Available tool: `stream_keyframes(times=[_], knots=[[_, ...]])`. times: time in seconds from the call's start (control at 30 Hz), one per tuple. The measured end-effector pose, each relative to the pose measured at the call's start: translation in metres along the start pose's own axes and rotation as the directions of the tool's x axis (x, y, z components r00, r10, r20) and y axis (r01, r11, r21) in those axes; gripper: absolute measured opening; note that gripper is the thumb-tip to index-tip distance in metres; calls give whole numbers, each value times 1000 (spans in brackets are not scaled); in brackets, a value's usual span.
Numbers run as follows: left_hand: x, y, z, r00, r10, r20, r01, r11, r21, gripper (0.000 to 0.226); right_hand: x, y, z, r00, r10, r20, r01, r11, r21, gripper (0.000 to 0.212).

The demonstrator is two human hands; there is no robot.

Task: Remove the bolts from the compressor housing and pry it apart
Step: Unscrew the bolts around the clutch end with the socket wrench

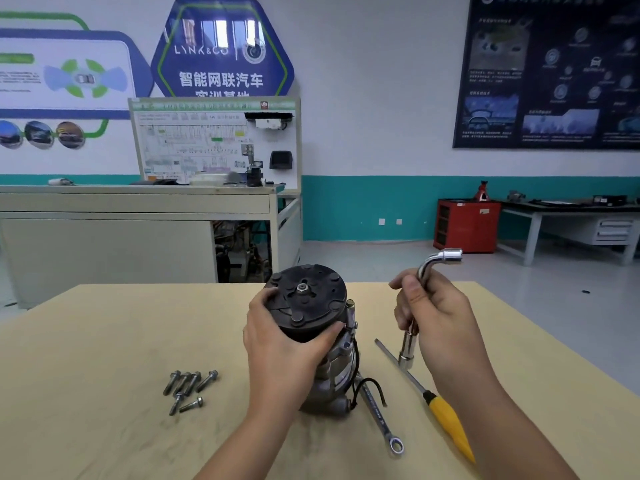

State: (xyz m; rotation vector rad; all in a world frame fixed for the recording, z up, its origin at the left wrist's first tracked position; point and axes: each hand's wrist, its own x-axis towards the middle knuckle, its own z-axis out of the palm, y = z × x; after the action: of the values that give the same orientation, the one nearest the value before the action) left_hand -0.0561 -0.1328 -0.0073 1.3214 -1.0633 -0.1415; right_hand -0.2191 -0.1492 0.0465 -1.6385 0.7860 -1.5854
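Note:
The compressor (332,372) stands upright on the wooden table (104,358), its black pulley (308,299) on top with a nut in the middle. My left hand (280,344) grips the pulley from the near left side. To the right, my right hand (433,317) holds a chrome L-shaped socket wrench (441,259), lifted clear of the compressor with its lower socket end pointing down at the table. Several removed bolts (188,388) lie in a loose group on the table to the left of the compressor.
A yellow-handled screwdriver (446,417) lies diagonally on the table under my right forearm. A ring spanner (379,417) lies beside the compressor's base. Behind the table stand a grey workbench (138,216) and a red tool cabinet (467,225).

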Motion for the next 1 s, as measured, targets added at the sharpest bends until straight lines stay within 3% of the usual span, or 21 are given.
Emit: stream_keyframes(times=[0.17,0.27,0.4,0.5,0.6,0.83,1.0], knots=[[12,-13,-12,991,53,122,-42,995,-92,78,13,6,2,997,80,-2,-77,975,207,34],[8,-12,-14,991,67,117,-56,994,-90,85,22,16,8,994,101,41,-106,981,161,35],[-28,-9,-6,1000,13,2,-13,1000,-7,115,29,40,16,980,187,65,-190,981,40,33],[-43,-17,0,992,-117,-47,118,993,23,139,30,47,20,979,203,37,-206,973,105,39],[-36,-23,1,973,-225,45,227,973,-37,142,34,39,21,980,199,19,-198,949,246,51],[-17,-38,-14,958,-122,260,124,992,7,130,44,9,18,991,132,-24,-106,875,473,57],[13,-45,-43,831,-93,548,113,994,-3,120,46,-8,17,990,138,-31,-90,787,611,59]])
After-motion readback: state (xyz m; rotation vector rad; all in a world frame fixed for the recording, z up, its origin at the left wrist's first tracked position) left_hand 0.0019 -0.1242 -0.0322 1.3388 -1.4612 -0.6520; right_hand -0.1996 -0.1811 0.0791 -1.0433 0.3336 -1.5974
